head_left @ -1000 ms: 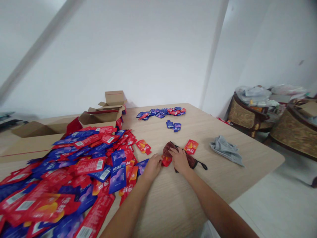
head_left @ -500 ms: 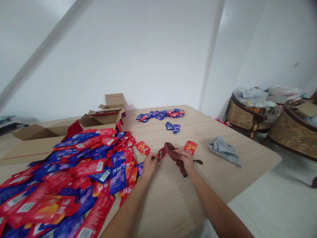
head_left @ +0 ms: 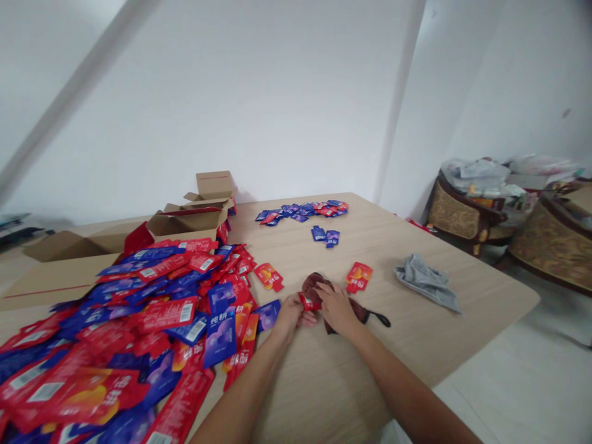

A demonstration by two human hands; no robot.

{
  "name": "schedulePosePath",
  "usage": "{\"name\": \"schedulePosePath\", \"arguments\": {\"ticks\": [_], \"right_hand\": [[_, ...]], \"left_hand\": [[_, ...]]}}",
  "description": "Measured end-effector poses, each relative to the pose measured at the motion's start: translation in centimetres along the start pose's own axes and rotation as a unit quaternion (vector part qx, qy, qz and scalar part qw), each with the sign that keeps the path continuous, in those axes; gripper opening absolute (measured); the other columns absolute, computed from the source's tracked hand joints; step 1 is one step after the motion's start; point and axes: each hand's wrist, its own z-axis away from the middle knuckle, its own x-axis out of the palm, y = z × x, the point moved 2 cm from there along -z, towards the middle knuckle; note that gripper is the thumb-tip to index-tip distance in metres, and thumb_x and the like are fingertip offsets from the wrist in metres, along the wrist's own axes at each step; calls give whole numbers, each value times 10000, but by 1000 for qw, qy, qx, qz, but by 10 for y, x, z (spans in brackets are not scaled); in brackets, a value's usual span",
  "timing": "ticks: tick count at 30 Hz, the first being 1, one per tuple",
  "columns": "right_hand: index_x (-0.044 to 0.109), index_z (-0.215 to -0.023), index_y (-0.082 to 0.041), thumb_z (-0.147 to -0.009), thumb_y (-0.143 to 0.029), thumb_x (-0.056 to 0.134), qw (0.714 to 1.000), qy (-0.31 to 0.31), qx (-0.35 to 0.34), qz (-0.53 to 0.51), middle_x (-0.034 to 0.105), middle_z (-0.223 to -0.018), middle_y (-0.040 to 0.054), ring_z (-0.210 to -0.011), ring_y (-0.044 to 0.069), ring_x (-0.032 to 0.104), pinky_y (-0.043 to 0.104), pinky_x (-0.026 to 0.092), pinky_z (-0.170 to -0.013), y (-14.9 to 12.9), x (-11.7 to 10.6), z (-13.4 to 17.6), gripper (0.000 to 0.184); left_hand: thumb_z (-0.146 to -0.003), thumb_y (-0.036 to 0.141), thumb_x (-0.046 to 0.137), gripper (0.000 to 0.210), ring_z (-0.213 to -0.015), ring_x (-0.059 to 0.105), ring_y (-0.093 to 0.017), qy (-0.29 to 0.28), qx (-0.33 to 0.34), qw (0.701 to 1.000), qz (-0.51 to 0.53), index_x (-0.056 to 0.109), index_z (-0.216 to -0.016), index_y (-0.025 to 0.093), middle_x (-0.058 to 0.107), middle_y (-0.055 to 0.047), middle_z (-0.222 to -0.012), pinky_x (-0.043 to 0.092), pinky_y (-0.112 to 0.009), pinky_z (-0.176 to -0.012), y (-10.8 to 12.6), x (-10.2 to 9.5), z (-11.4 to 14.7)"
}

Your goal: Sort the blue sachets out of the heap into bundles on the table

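Note:
My left hand (head_left: 292,312) is closed, pinching one edge of a small red pouch (head_left: 311,301) just above the table. My right hand (head_left: 339,308) grips a brown cloth (head_left: 312,281) and presses it against the pouch; its fingers partly cover both. A dark loop (head_left: 382,319) trails from the cloth to the right. Two red-orange pouches lie flat nearby, one pouch (head_left: 269,276) beyond my left hand and the other pouch (head_left: 359,277) beyond my right. A blue pouch (head_left: 267,316) rests close to my left wrist.
A large heap of red and blue pouches (head_left: 152,314) covers the table's left side. Open cardboard boxes (head_left: 185,223) stand behind it. Several pouches (head_left: 300,211) lie at the far edge, two blue ones (head_left: 325,235) nearer. A grey cloth (head_left: 426,280) lies right; chairs (head_left: 456,213) stand beyond.
The brown cloth has been lowered towards the table and brought over the red pouch. My right hand has shifted slightly left, and the two hands are closer together.

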Motion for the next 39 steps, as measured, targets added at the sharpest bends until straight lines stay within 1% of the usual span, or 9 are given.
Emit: {"name": "schedulePosePath", "arguments": {"ticks": [4, 8, 13, 16, 23, 28, 31, 35, 39], "right_hand": [[522, -1274, -245, -827, -163, 386, 997, 14, 59, 56, 469, -1369, 27, -1174, 300, 345, 446, 281, -930, 18, -1, -5, 474], [522, -1276, -243, -809, -160, 407, 994, 31, 73, 74, 465, -1370, 35, -1156, 310, 353, 446, 280, -910, 18, 0, -3, 488], [535, -1261, -260, -806, -165, 419, 994, 48, 66, 69, 475, -1360, 38, -1143, 300, 368, 439, 285, -903, 18, 3, -1, 479], [561, -1232, -267, -799, -152, 426, 995, 70, 64, 45, 498, -1339, 26, -1132, 283, 381, 420, 299, -905, 18, 4, -1, 468], [471, -1323, -215, -785, -119, 352, 959, 247, 138, -24, 400, -1418, 7, -1228, 274, 319, 450, 241, -1016, 51, -20, -2, 560], [483, -1313, -144, -798, -145, 319, 915, 262, 298, -77, 437, -1382, 87, -1239, 269, 375, 422, 262, -1024, 98, -20, -6, 541], [482, -1313, -117, -806, -149, 322, 925, 220, 294, -93, 440, -1379, 112, -1266, 243, 376, 375, 264, -1039, 104, -11, -9, 532], [483, -1305, -101, -801, -142, 308, 946, 194, 227, -127, 465, -1364, 105, -1279, 209, 377, 345, 250, -1070, 96, -7, -13, 535], [544, -1246, -115, -778, -150, 309, 941, 184, 180, -221, 530, -1305, 91, -1220, 191, 456, 331, 297, -1062, 87, -7, -14, 526]], "left_hand": [[-663, 140, 585, 191, -474, 636, -163, 15, 23, 999, 20, 433, -769, 184, 633, 12, -534, 500, -248, -473, 22, -7, 1], [-644, 120, 586, 210, -468, 634, -172, 87, 105, 988, 71, 408, -728, 193, 614, 31, -517, 502, -264, -463, 67, -41, 8], [-694, 170, 603, 176, -623, 681, -169, 204, 354, 893, 187, 439, -754, 192, 648, 30, -587, 542, -317, -645, 119, -94, 28], [-797, 330, 544, 166, -737, 693, -188, 191, 381, 882, 203, 483, -818, 178, 698, -44, -718, 534, -350, -734, 118, -97, 26], [-838, 250, 499, 119, -597, 662, -150, 63, 104, 992, 17, 467, -915, 165, 682, -51, -706, 523, -285, -616, 43, -15, -31], [-796, 132, 497, 118, -560, 591, -112, -5, 81, 973, -218, 553, -900, 138, 641, -21, -679, 472, -223, -567, 9, 64, -66], [-741, 73, 501, 168, -645, 598, -125, -10, 91, 959, -267, 607, -856, 133, 666, -38, -745, 461, -218, -614, 4, 101, -80], [-678, 21, 488, 160, -619, 577, -139, -12, 72, 962, -265, 603, -628, 119, 633, -42, -621, 434, -219, -593, 8, 121, -91], [-757, 111, 430, 226, -430, 504, -124, -8, 22, 974, -226, 574, -583, 120, 547, -25, -472, 388, -229, -457, 12, 109, -88]]}}
